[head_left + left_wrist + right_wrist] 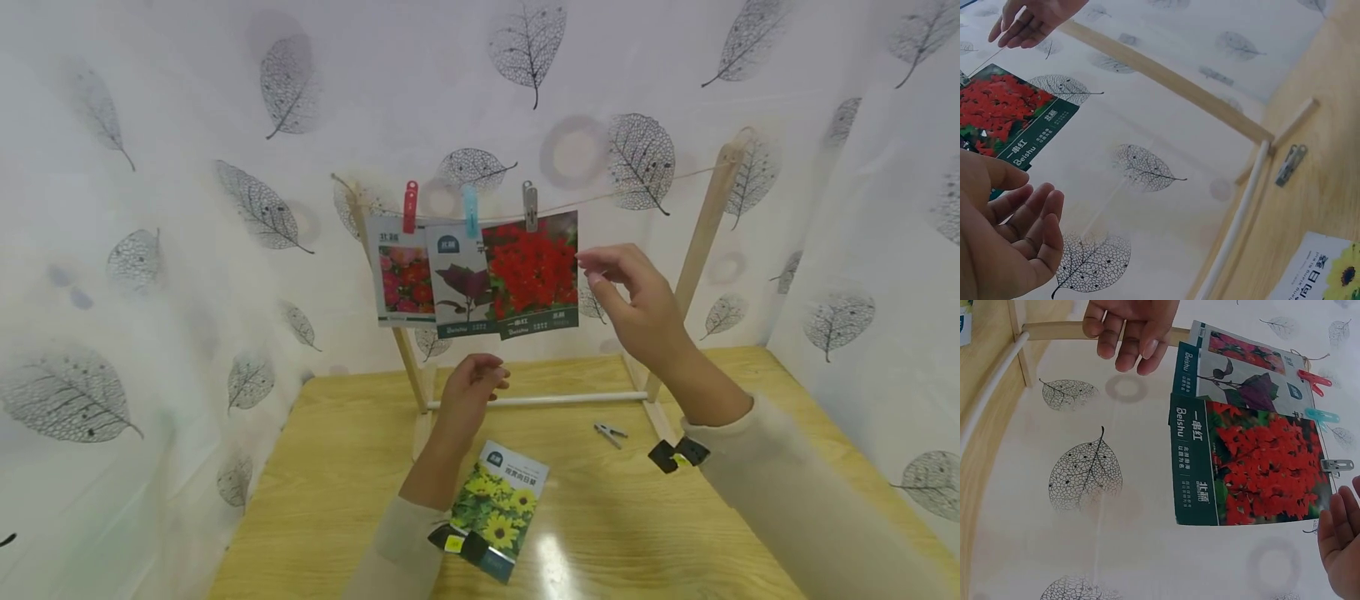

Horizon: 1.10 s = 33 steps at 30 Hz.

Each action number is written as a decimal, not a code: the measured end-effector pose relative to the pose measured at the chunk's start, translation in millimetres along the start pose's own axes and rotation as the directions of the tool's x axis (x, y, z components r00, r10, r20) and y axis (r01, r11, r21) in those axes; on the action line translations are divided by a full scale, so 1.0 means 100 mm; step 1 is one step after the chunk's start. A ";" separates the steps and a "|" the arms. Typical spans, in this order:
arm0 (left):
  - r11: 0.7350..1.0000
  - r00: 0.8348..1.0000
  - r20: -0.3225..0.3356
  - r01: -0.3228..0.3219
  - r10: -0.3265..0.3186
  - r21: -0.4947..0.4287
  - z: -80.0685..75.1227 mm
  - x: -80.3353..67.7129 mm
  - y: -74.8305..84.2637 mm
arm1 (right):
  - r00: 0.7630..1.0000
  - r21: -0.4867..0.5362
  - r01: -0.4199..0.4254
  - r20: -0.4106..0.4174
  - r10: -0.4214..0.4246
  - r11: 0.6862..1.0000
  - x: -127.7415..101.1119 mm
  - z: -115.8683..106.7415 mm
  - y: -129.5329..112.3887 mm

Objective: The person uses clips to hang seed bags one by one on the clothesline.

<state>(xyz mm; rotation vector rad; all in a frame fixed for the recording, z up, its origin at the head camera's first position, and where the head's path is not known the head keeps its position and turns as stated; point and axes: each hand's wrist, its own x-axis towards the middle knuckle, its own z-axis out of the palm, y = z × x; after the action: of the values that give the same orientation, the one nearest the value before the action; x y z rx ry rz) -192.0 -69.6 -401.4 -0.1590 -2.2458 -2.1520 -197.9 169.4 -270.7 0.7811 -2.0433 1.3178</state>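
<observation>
Three seed packets hang from a string on a wooden frame. The red-flower packet is the rightmost, under a grey clip; a blue clip and a red clip hold the other two. My right hand hovers just right of the red-flower packet with relaxed fingers, holding nothing. My left hand floats below the packets, loosely curled and empty. In the left wrist view its palm faces up. A sunflower packet lies on the table.
A metal clip lies on the wooden table near the frame's right foot. A white rod joins the frame's two posts at the base. Leaf-print curtain surrounds the table on three sides.
</observation>
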 end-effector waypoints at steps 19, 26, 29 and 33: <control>0.996 0.998 0.021 0.058 -0.060 0.060 -0.12 -0.17 -0.12 | 0.989 0.003 -0.126 0.079 0.126 0.992 -0.52 -0.03 0.28; 0.994 0.998 0.011 0.067 -0.068 0.082 -0.17 -0.19 -0.20 | 0.978 -0.002 -0.187 0.092 0.186 0.982 -0.68 -0.04 0.38; 0.993 0.997 0.008 0.079 -0.080 0.091 -0.19 -0.21 -0.25 | 0.974 -0.021 -0.201 0.100 0.202 0.979 -0.75 -0.04 0.42; 0.990 0.995 0.006 0.100 -0.101 0.095 -0.23 -0.25 -0.31 | 0.968 -0.029 -0.220 0.121 0.222 0.975 -0.84 -0.03 0.49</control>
<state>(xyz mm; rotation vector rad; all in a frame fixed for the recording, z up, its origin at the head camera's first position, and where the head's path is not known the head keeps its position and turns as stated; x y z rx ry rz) -171.4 -94.9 -433.7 -0.0564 -2.4057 -2.0896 -178.0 202.9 -359.6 0.6575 -2.2909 1.4019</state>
